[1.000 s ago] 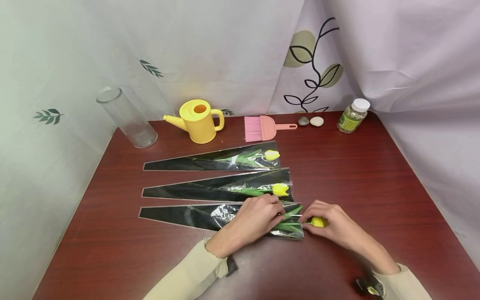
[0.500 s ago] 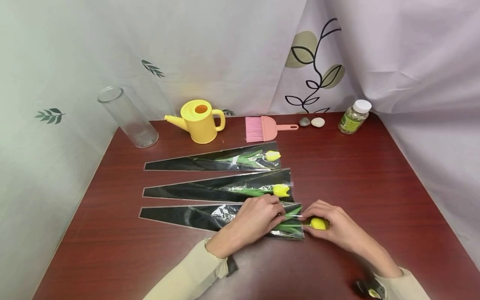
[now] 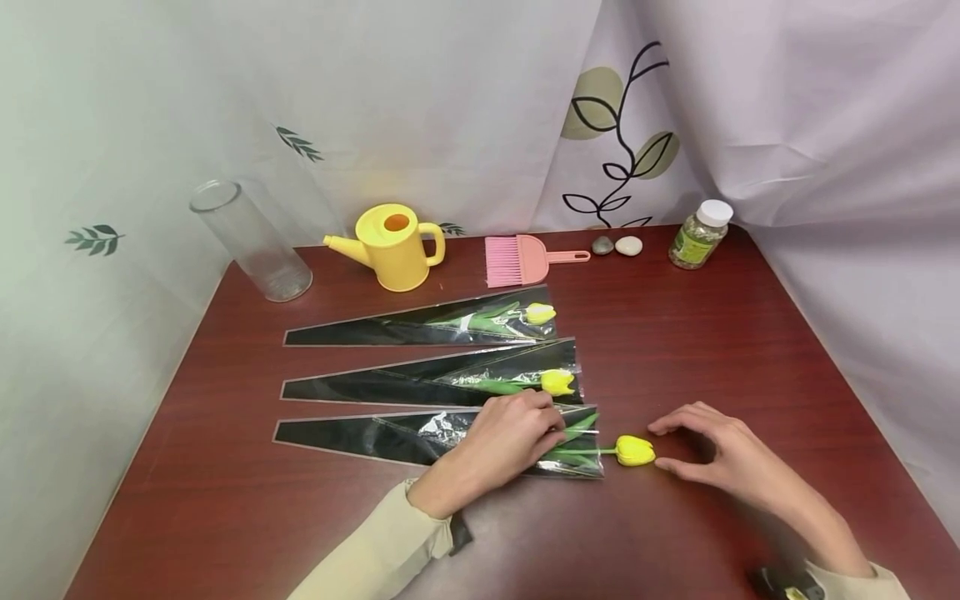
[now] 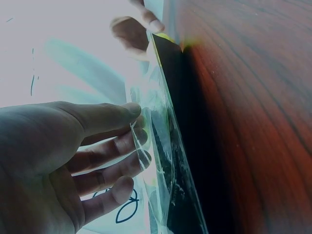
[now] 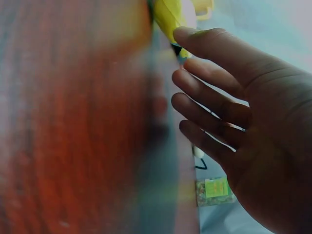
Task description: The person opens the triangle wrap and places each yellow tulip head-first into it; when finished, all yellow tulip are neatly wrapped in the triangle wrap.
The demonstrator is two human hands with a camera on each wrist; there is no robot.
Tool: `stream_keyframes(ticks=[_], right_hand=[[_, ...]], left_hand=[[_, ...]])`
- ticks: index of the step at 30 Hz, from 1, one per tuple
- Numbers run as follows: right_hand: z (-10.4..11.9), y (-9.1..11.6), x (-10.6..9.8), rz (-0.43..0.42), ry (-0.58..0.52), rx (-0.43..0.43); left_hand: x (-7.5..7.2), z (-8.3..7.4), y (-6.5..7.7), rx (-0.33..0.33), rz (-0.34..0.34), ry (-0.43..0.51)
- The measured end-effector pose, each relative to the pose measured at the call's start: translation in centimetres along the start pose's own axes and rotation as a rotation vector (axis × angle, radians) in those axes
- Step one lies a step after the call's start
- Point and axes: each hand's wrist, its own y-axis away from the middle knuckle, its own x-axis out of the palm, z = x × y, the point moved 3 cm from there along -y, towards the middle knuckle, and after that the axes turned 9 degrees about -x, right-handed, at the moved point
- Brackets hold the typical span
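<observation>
The front clear-and-black flower sleeve (image 3: 337, 437) lies on the table with a yellow tulip (image 3: 634, 451) partly in it. Its bloom and some stem stick out past the sleeve's right end, and green leaves show through the film. My left hand (image 3: 510, 433) pinches the clear film near that end; the left wrist view has thumb and forefinger meeting at the film's edge (image 4: 139, 139). To the right of the bloom, my right hand (image 3: 738, 458) holds nothing, thumb and fingers spread apart, fingertips close to the petals. In the right wrist view the thumb overlaps the bloom (image 5: 169, 17).
Behind lie two more sleeves (image 3: 360, 389) (image 3: 360, 333), each with a yellow tulip inside. Along the back stand a glass cylinder vase (image 3: 262, 258), a yellow watering can (image 3: 401, 254), a pink brush (image 3: 532, 259), two pebbles (image 3: 628, 246) and a white-capped jar (image 3: 697, 237).
My right hand has let go of the tulip and drawn back to the right, its fingers spreading. The bloom is now uncovered. My left hand stays at the film.
</observation>
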Motion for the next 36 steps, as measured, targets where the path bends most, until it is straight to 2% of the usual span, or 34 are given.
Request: stream_keyframes(ticks=[14,22,26,29,36], right_hand=[[0.5,-0.5,1.1,-0.019,-0.076,-0.082],[2.1,-2.3,2.4,0.027,-0.170,-0.089],[2.7,-3.1,3.3,0.000,-0.233,-0.144],[2.9,-3.4,4.0,-0.026,-0.246,-0.185],[3.1,-3.4,4.1,-0.013,-0.227,-0.198]], left_hand=[[-0.4,-0.1,0.0,-0.001,0.005,0.007],[-1.6,-1.2,0.0,0.019,0.027,0.028],[-1.9,-1.7,-0.1,0.032,0.020,0.015],[-1.9,-1.8,-0.1,0.036,0.020,0.004],[-1.7,-1.9,-0.2,0.040,0.042,-0.014]])
